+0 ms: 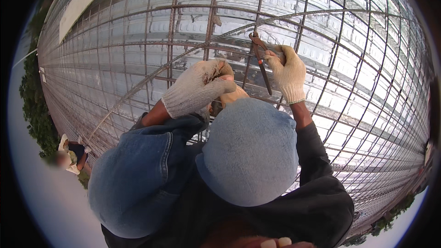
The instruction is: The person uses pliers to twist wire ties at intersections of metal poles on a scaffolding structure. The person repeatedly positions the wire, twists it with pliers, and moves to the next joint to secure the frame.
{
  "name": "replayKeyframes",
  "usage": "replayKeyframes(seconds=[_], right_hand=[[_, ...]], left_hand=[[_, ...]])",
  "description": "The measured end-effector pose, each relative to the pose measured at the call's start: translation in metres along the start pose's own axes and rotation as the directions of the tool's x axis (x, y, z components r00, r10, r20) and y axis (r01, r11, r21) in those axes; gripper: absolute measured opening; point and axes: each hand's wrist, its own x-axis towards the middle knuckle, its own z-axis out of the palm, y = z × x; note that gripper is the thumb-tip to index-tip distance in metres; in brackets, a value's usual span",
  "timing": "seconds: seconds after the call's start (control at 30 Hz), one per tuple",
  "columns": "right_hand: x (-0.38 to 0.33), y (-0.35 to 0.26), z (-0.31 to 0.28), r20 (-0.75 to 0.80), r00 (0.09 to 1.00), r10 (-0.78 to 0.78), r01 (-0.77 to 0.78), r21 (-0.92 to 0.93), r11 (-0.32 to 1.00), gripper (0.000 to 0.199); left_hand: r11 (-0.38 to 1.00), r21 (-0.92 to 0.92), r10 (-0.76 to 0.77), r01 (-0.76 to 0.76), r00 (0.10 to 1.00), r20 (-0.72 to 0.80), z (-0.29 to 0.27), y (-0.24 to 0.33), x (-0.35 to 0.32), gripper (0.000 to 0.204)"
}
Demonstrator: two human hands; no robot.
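Observation:
Both of my hands wear cream knitted gloves. My right hand [289,70] grips a pair of rust-brown pincers [260,57] with a dark handle and a small red band. The pincers' jaws point away from me, over the rebar grid [214,7]. Left of the pincers, my left hand [198,87] is closed with thumb and fingertips together; its palm side is soiled. What it pinches, if anything, is too small to make out. Below its fingers a tan thing [235,95] shows, partly hidden behind my knee, its kind unclear.
Ribbed shiny metal decking [193,23] lies beneath the bars. One loose-looking ribbed bar [151,74] runs diagonally across the grid. My denim-covered knees [250,151] rise close below the hands. A pale board [85,2] lies at far left; another person [73,154] is at the left edge.

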Motion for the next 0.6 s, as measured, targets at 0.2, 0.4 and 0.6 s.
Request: replayKeyframes(seconds=[0.2, 0.4, 0.6], right_hand=[[-0.013, 0.001, 0.030, 0.024, 0.999, -0.025, 0.028, -0.166, 0.986, 0.059], [-0.025, 0.012, 0.023, -0.100, 0.995, -0.030, 0.022, -0.079, 0.997, 0.055], [-0.014, 0.015, -0.029, -0.277, 0.897, 0.345, -0.333, 0.091, 0.939, 0.065]], left_hand=[[0.978, 0.085, 0.207, -0.190, 0.934, -0.291, 0.015, -0.006, 0.076, 0.040], [0.965, 0.096, 0.261, -0.242, 0.882, -0.393, 0.001, -0.021, 0.165, 0.047], [0.976, -0.068, 0.188, -0.207, 0.958, -0.216, -0.002, -0.021, 0.211, 0.040]])
